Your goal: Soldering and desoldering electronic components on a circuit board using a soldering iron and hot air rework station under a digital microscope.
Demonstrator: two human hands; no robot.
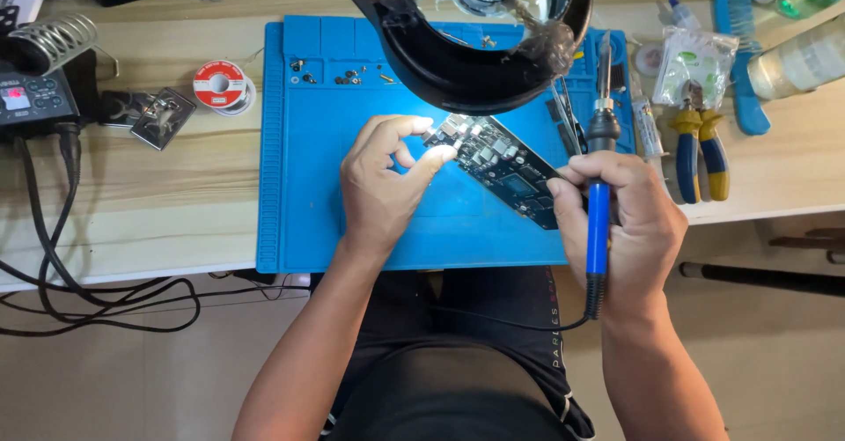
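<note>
- Two hands in view, both working over one blue silicone mat [299, 194] on a pale wooden counter [132, 203].
- Left hand [380, 186], at about 9 o'clock from the view's centre: partly curled, thumb and forefinger narrowed to a pinch at the near-left end of one dark blue circuit board [500, 164], fingertips touching its edge.
- Right hand [629, 221], at about 3 o'clock: closed in a full fist round the blue handle of one soldering iron [600, 186], held nearly upright, metal tip pointing toward 12 o'clock, black cord trailing out toward 6 o'clock.
- Circuit board lying aslant on the mat between the hands, running from 11 o'clock down to 4 o'clock, its far-right end just beside the right thumb.
- One black round magnifier lamp [475, 62] hanging over the top of the mat at 12 o'clock, hiding part of it.
- A few small screws [350, 77] scattered in the mat's upper trays at 11 o'clock; too small for an exact count.
- One red-and-white solder spool [220, 84] on the counter at 10 o'clock, left of the mat.
- One coiled-wire iron stand [55, 40] and one dark control box [31, 98] at far 9 to 10 o'clock, black cables drooping off the counter edge.
- One pair of pliers [701, 146] with blue-and-yellow grips at 2 o'clock, right of the mat.
</note>
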